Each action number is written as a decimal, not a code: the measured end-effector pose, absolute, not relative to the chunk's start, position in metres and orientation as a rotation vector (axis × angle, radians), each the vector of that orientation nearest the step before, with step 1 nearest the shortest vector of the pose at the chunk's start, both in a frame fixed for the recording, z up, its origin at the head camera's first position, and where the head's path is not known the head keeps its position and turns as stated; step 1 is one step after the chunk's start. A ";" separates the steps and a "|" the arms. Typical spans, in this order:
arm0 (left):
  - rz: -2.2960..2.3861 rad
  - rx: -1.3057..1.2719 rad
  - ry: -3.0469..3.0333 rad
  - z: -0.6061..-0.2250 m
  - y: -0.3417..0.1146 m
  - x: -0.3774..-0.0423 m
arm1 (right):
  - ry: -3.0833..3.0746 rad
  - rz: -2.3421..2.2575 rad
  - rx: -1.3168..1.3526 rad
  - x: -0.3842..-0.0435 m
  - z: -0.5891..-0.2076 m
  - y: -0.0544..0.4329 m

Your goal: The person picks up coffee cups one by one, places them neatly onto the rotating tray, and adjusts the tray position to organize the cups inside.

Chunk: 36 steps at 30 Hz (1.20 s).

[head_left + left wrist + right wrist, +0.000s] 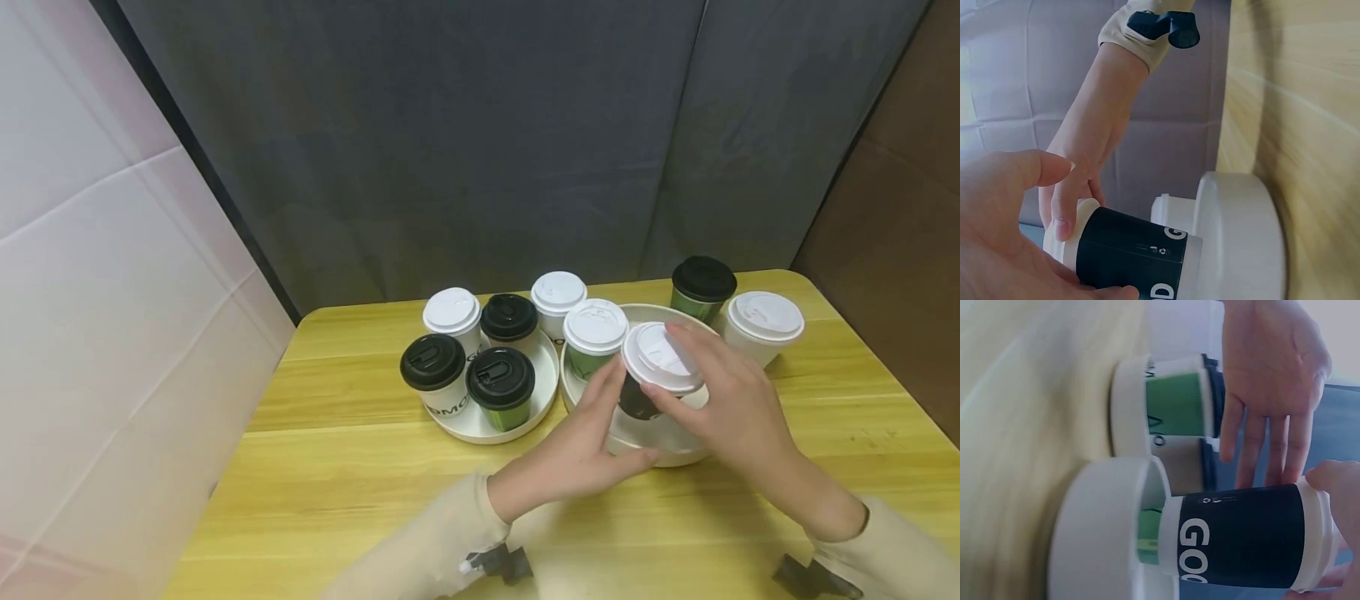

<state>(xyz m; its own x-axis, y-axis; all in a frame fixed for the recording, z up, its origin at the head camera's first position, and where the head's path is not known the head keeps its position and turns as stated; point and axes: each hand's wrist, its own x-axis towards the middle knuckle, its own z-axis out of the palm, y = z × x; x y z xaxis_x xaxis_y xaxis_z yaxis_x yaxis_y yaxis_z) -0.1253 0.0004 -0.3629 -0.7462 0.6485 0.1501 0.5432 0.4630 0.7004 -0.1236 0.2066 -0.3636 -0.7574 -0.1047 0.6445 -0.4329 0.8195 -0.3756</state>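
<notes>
A black paper cup (633,402) with a white lid (660,357) is over the right-hand round white tray (675,457), its base down at rim level. My right hand (670,364) grips the lid from above with curled fingers. My left hand (611,417) lies with straight fingers against the cup's left side, thumb by the tray rim. In the left wrist view the black cup (1132,253) lies between my left palm (1004,231) and the right hand (1075,187). The right wrist view shows the black cup (1241,534) and the flat left hand (1269,394).
A green cup with a white lid (595,333) shares the right tray. The left tray (480,429) holds several lidded cups. A white cup (558,296), a black-lidded green cup (702,286) and a white cup (765,323) stand on the yellow wooden table (337,467).
</notes>
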 end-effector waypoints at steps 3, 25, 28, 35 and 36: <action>1.150 1.032 2.561 -0.369 -0.004 -0.124 | -2.371 0.695 0.406 -0.125 -0.371 0.202; 1.117 0.918 2.529 -0.397 -0.026 -0.118 | -2.439 0.682 0.455 -0.130 -0.412 0.183; 1.111 0.902 2.526 -0.399 -0.027 -0.118 | -2.445 0.670 0.456 -0.130 -0.412 0.182; 1.109 0.868 2.527 -0.402 -0.028 -0.117 | -2.448 0.653 0.472 -0.131 -0.412 0.179; 1.109 0.865 2.527 -0.403 -0.029 -0.117 | -2.447 0.654 0.473 -0.131 -0.412 0.179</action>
<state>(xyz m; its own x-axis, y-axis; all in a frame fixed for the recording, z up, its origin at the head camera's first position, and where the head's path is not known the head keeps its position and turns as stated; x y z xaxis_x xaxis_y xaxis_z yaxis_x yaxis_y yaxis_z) -0.1168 -0.0285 -0.4026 -0.7929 0.6093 0.0103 0.4203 0.5345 0.7333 -0.1307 0.1788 -0.4123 -0.7822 -0.1858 0.5947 -0.4577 0.8190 -0.3461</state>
